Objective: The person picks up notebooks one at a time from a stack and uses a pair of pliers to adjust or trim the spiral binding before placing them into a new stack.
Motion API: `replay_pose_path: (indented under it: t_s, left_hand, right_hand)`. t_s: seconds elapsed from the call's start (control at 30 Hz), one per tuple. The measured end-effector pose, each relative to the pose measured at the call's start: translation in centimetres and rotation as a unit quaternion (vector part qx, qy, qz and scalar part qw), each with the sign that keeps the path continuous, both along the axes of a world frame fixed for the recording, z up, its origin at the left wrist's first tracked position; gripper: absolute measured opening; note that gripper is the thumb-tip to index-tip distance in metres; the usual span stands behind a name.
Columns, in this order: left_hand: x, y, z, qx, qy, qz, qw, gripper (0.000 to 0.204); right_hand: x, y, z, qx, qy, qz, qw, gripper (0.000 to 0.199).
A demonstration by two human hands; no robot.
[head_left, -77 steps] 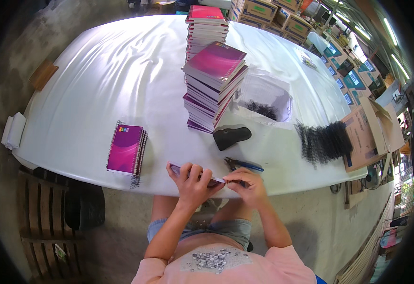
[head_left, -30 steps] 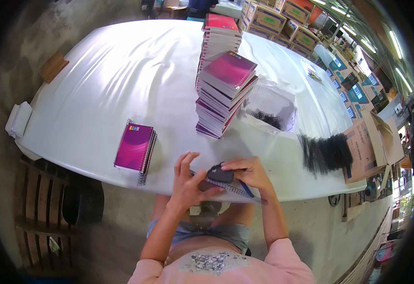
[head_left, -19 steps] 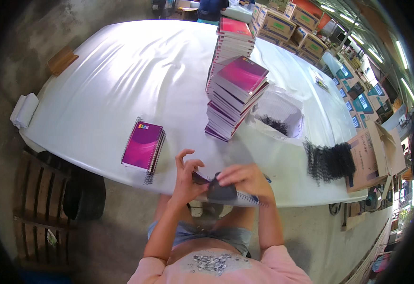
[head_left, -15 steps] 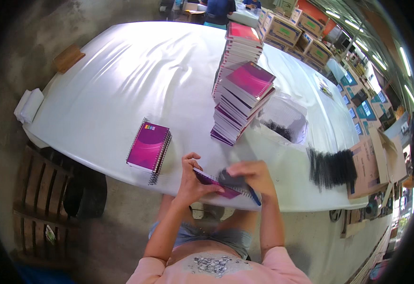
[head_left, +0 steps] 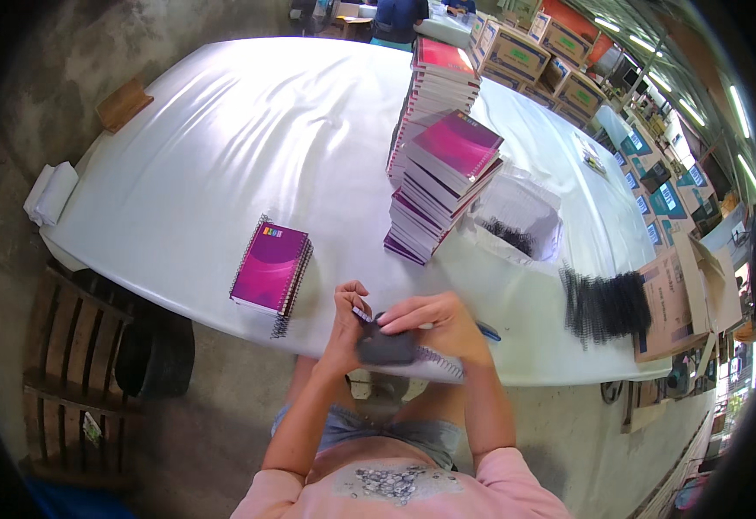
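Both my hands are at the near edge of the white table point(head_left: 222, 156). My left hand point(head_left: 345, 318) grips the left end of a spiral notebook point(head_left: 430, 367) that I hold tilted over the table edge. My right hand point(head_left: 437, 320) holds a dark tool point(head_left: 387, 348) pressed on the notebook's spiral side. A blue pen point(head_left: 487, 330) pokes out beside my right hand. A finished magenta spiral notebook point(head_left: 270, 268) lies on the table to the left of my hands.
Two tall stacks of magenta notebooks point(head_left: 447, 173) stand mid-table. A clear plastic bag of black coils point(head_left: 516, 221) and a loose pile of black spiral coils point(head_left: 607, 303) lie right. Cardboard boxes point(head_left: 681, 303) sit right, a wooden pallet point(head_left: 71, 346) left, a folded white cloth point(head_left: 49, 192) at the table's left end.
I picked the dark tool off the table with my right hand and brought it onto the notebook. The notebook has tilted and shifted in my hands.
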State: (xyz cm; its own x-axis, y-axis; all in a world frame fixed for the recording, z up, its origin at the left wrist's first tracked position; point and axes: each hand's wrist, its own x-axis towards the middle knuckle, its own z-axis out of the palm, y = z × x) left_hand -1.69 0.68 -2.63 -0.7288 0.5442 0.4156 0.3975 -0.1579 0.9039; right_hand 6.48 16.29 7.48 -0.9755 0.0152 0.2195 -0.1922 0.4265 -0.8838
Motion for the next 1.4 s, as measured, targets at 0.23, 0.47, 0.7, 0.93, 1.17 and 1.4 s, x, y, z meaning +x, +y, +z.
replay_pose_path:
  t_s: [0.23,0.47,0.7,0.93,1.17,1.4]
  left_hand:
    - [-0.1,-0.1,-0.6,0.04,0.026,-0.002,0.999,0.064]
    - [1.9,-0.9,2.2,0.194,-0.265,0.056,0.943,0.032]
    - [2.9,-1.4,4.2,0.115,0.035,0.227,0.966,0.051]
    - [2.7,-2.1,5.7,0.082,0.241,0.298,0.92,0.061]
    - [2.6,-2.8,6.2,0.033,0.345,0.291,0.891,0.071]
    - [2.9,-2.9,4.9,0.049,0.376,0.279,0.882,0.06]
  right_hand:
    - [3.0,6.8,-4.7,0.213,0.011,-0.346,0.914,0.041]
    - [9.2,0.2,-6.9,0.313,-0.112,-0.392,0.858,0.054]
    - [9.0,-3.2,-4.6,0.191,-0.01,-0.4,0.896,0.04]
    - [7.1,-8.3,1.7,0.25,0.126,-0.233,0.931,0.04]
    - [7.0,-7.9,1.1,0.278,0.127,-0.226,0.925,0.039]
    - [8.1,-6.9,-0.6,-0.461,-0.191,-0.056,0.865,0.034]
